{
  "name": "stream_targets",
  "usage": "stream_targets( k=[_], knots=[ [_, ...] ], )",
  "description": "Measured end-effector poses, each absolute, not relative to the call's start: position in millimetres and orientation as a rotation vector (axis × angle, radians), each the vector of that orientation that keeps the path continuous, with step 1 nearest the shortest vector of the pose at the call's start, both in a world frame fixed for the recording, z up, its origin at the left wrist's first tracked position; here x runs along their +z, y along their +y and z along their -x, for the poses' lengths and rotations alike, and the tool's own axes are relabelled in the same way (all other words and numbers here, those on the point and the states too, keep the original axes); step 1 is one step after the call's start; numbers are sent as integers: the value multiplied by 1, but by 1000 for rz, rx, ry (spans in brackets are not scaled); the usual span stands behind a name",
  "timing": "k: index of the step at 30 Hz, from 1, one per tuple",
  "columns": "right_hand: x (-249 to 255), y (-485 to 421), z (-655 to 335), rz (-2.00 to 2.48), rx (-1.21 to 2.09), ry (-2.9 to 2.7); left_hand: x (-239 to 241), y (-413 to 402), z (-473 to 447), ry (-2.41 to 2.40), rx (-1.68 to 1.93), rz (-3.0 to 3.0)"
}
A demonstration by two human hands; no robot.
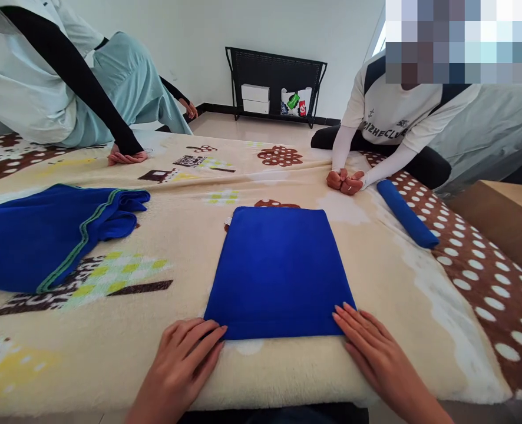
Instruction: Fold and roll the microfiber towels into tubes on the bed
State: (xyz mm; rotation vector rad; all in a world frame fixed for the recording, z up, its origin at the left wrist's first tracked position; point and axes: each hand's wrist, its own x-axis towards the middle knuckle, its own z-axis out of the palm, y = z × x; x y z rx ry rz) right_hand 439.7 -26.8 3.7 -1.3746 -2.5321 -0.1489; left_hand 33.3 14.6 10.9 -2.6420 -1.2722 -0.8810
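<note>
Flat in front of me lies a blue cloth (283,271), folded into a neat rectangle, with a small white tag at its far left edge. My left hand (184,356) rests at its near left corner, fingers stretched out and fingertips touching the fabric. At the near right corner my right hand (378,353) lies with straight fingers on the cloth's edge. Neither hand grips anything. Over to the left is a second blue cloth (35,235), loosely spread and rumpled, with a green trim along one edge.
A patterned cream blanket (190,224) covers the surface. A rolled blue cloth (406,213) lies at the right, near a cardboard box (495,218). One person (124,88) leans at the left; another person (389,118) sits opposite. Behind stands a black rack (276,76).
</note>
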Motion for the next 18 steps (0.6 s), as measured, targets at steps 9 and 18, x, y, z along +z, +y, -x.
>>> stream_targets(
  k=[9,18],
  knots=[
    [-12,-30,-477,1450,-236,-2352,6,19,-5,-1319,-817,2650],
    [-5,-21,-477,1417,-201,-2307,13,22,-4,-1320,-891,2661]
  ],
)
